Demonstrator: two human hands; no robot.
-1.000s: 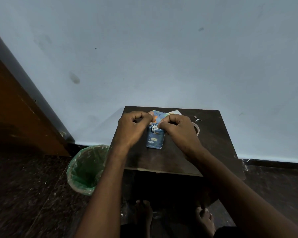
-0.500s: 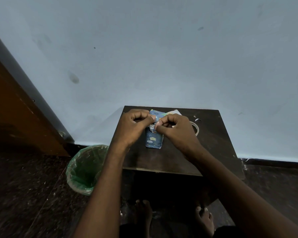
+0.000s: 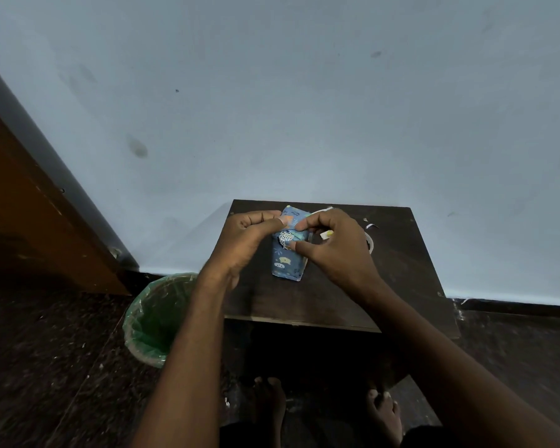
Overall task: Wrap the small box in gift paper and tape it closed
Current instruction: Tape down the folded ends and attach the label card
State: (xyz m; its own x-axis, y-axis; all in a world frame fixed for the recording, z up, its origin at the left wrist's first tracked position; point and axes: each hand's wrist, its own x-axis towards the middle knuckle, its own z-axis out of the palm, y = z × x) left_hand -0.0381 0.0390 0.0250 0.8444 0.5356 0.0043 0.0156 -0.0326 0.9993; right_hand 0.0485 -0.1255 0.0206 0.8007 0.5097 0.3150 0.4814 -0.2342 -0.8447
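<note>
A small box wrapped in blue patterned gift paper (image 3: 286,263) lies lengthwise on the dark wooden table (image 3: 401,273). My left hand (image 3: 246,240) pinches the paper at the box's upper left. My right hand (image 3: 333,250) pinches a fold of paper over the middle of the box, thumb and forefinger close together. The far end of the box is partly hidden by both hands. A roll of clear tape (image 3: 370,244) lies just behind my right hand, mostly covered by it.
A bin lined with a green bag (image 3: 156,321) stands on the floor left of the table. Small paper scraps (image 3: 370,225) lie on the table's far right part. A wooden door (image 3: 29,227) is at left; a pale blue wall rises behind. My bare feet show below the table.
Both hands stayed on the box; my right hand's fingers shifted slightly right and opened a little along the fold, showing more of the paper's middle.
</note>
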